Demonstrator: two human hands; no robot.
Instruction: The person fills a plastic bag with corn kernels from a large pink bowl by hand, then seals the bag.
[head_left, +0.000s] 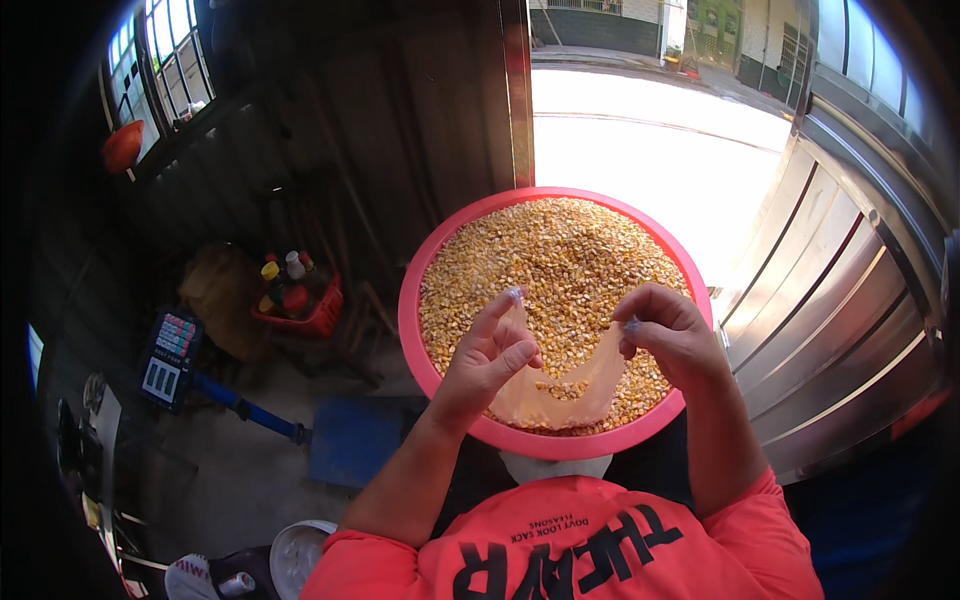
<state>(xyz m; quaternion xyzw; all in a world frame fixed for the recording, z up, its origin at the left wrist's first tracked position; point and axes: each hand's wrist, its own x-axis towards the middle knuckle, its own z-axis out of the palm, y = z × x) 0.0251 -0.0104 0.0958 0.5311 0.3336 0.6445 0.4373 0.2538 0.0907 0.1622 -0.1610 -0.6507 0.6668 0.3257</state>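
Note:
A large round pink plastic basin (553, 448) heaped with dried yellow corn kernels (570, 247) stands before me. Over its near side, a thin see-through plastic bag (592, 394) stretches between my hands, its mouth spread apart. My left hand (491, 356) holds one side, with a bunched bit of plastic at a raised fingertip and the thumb apart. On the other side, my right hand (670, 337) pinches the bag's edge between thumb and fingers. Kernels show at the bag's bottom; whether they lie inside it or behind it I cannot tell.
A platform scale with a blue plate (352, 439) and keypad display (171, 361) stands to the left. Behind it are a red basket (322, 307) of bottles and a brown sack (221, 300). A metal door (825, 262) stands to the right of the bright doorway.

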